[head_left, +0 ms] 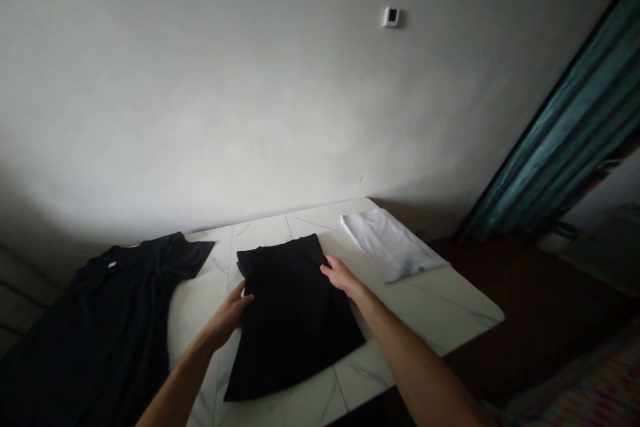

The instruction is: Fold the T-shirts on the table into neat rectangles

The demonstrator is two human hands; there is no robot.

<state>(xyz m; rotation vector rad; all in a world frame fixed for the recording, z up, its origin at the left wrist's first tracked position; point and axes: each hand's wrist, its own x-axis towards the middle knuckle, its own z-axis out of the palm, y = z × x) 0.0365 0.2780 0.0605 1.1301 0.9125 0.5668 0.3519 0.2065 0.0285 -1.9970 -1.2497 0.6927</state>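
Note:
A folded black garment (295, 320) lies in the middle of the white table, with its narrower end toward the wall and layered edges showing at its far left corner. My left hand (230, 313) grips its left side, thumb on top and the other fingers partly hidden at the edge. On the opposite side, my right hand (343, 275) pinches the right edge near the far corner. A black T-shirt (110, 320) is spread out to the left, one sleeve toward the wall and a small white label at its neck.
A folded white garment (390, 243) with a bluish print lies at the far right of the marbled table (450, 310). The table stands against a pale wall (240, 93) bearing a small white device (391, 17). A teal curtain (565, 127) hangs at right.

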